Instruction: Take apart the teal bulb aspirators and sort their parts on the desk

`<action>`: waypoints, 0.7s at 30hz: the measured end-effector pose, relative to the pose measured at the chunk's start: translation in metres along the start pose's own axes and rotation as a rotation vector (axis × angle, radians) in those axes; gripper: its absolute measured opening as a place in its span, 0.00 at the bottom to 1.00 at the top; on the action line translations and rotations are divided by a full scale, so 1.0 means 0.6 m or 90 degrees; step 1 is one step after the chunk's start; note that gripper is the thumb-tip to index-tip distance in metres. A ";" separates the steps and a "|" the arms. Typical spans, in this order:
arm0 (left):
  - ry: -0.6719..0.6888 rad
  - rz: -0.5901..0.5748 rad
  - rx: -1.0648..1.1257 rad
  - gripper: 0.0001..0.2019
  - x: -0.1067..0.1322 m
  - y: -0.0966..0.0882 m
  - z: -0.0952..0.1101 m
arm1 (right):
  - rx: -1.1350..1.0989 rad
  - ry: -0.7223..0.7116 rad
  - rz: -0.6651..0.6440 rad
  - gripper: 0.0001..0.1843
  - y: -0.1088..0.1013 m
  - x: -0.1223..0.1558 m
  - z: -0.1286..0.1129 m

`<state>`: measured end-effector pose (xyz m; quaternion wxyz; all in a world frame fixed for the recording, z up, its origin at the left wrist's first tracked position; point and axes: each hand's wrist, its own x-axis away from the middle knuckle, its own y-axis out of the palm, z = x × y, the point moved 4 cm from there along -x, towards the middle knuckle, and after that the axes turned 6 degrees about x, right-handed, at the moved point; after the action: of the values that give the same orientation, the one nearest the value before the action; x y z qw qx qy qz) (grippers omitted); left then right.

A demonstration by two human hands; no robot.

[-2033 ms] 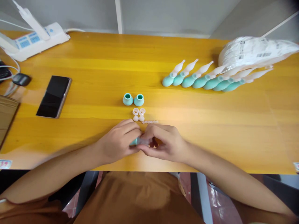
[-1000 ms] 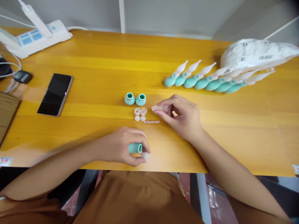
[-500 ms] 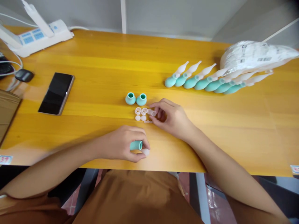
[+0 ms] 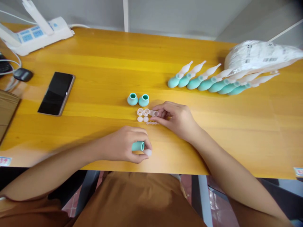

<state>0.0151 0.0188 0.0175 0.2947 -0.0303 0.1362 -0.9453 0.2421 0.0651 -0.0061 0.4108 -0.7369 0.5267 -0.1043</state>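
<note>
My left hand (image 4: 124,145) rests near the table's front edge, closed on a small teal bulb (image 4: 138,146), with a small white cap (image 4: 148,152) at its fingertips. My right hand (image 4: 176,119) lies further in, its fingers pinched on a small clear ring piece (image 4: 155,113). That piece sits beside two other clear rings (image 4: 143,111), two white discs (image 4: 142,119) and a short row of tiny white beads (image 4: 152,123). Two loose teal bulbs (image 4: 138,99) stand just beyond them.
A row of several assembled teal bulbs with white pointed tips (image 4: 213,80) lies at the right, beside a white plastic bag (image 4: 258,55). A black phone (image 4: 56,93) lies at the left. A white device (image 4: 35,30) and a dark mouse (image 4: 23,74) sit far left.
My hands came apart: the left stayed near the edge with the teal bulb, the right carried a clear piece out, then brought it down beside the clear rings.
</note>
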 end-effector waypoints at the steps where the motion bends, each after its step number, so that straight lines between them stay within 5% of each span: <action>1: 0.000 0.000 0.000 0.03 0.000 0.000 0.000 | -0.010 0.009 -0.002 0.14 0.000 0.000 0.002; 21: -0.011 0.002 -0.027 0.02 -0.003 -0.003 -0.001 | 0.047 -0.045 0.015 0.16 0.005 -0.006 -0.006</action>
<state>0.0153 0.0213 0.0177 0.2964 -0.0442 0.1538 -0.9416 0.2362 0.0663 -0.0053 0.4570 -0.7183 0.5162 -0.0930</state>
